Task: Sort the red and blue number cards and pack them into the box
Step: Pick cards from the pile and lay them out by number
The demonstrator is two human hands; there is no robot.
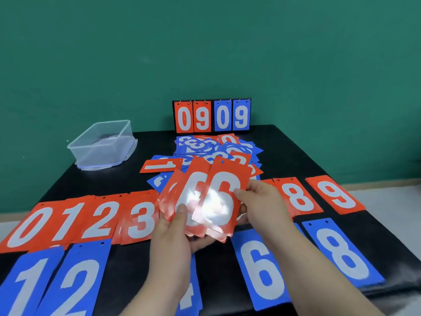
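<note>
My left hand (175,233) holds a fanned stack of red number cards (205,197) from below, thumb on top, with two 6s showing. My right hand (262,204) pinches the right edge of the front red 6 card. Red cards 0 (29,226), 1, 2 and 3 (140,220) lie in a row at the left, red 8 (296,195) and 9 (336,193) at the right. Blue cards 1, 2 (77,281), 6 (262,270) and 8 (344,254) lie in the nearer row. The clear plastic box (103,144) stands at the back left.
A mixed pile of blue and red cards (211,151) lies in the middle of the black table (284,151). Behind it a scoreboard stand (211,116) showing 09 09 leans by the green wall. The table's right edge is close to the red 9.
</note>
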